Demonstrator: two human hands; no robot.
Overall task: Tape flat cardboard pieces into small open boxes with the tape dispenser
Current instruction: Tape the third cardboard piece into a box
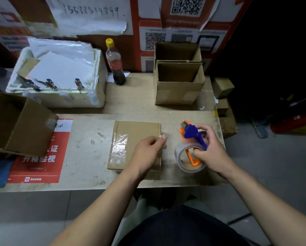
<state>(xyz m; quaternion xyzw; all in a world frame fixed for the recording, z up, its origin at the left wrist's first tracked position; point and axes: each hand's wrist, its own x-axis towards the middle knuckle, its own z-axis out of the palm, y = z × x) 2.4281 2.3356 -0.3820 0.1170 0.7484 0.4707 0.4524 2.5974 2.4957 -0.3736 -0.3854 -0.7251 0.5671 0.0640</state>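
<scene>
A worn wooden desk (88,132) fills my view, backed by a wall of posters and QR codes. At far left I see an open cardboard box (19,125) tipped on its side, then a foam box (60,96) and a cola bottle (115,63). In the centre lies the current box (131,137), clear tape already across one seam; two finished boxes (179,82) stand behind, so I judge the job is well under way. My left hand (149,150) presses its curled fingers on the box's right edge, apparently pinching tape. My right hand (209,150) grips the tape dispenser (191,146) just beside it.
</scene>
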